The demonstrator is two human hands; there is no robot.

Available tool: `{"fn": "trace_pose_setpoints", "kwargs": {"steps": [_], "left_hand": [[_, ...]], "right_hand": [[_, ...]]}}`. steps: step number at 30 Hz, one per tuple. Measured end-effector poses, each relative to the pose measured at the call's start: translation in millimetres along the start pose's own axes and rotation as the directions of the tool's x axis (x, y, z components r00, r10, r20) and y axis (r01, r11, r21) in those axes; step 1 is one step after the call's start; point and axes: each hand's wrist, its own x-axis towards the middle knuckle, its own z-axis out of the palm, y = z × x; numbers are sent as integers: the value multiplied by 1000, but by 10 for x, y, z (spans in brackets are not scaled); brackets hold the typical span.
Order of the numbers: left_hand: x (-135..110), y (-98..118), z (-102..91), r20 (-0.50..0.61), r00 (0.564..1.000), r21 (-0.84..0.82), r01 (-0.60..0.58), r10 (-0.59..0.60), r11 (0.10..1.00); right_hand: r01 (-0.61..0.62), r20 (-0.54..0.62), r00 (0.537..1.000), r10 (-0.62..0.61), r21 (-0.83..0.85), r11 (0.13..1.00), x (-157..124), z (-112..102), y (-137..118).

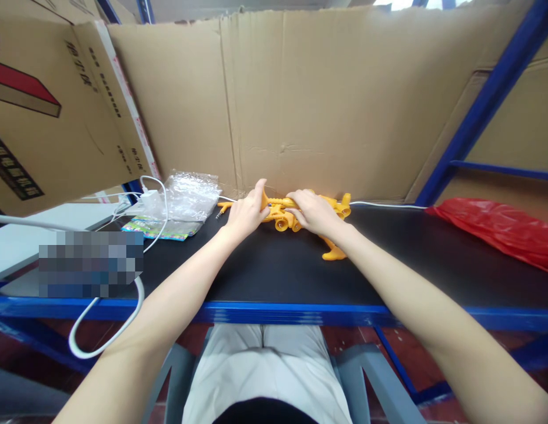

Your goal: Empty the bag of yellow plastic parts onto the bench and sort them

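A yellow plastic toy with round knobs and branching arms lies across the middle of the black tabletop, close to the cardboard at the back. My left hand closes on its left part, thumb toward the middle. From the right, my right hand grips the upper middle of the toy with curled fingers. Both palms cover part of it, so I cannot make out its whole shape. A curved yellow piece sticks out below my right hand; whether it is joined to the rest is hidden.
Clear plastic bags lie on the left, over a colourful printed packet. White cables loop over the table's left edge near a white board. A red plastic bag lies at right. A cardboard wall and blue frame posts enclose the table.
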Motion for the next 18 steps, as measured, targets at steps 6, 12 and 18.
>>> {"fn": "trace_pose_setpoints", "kwargs": {"steps": [6, 12, 18], "left_hand": [[15, -14, 60, 33, 999, 83, -16, 14, 996], [14, -28, 57, 64, 996, 124, -72, 64, 990], [24, -21, 47, 65, 995, 98, -87, 81, 991]], "right_hand": [[-45, 76, 996, 38, 101, 994, -12, 40, 0], [-89, 146, 987, 59, 203, 975, 2, 69, 38], [-99, 110, 991, 73, 246, 964, 16, 39, 43]]}}
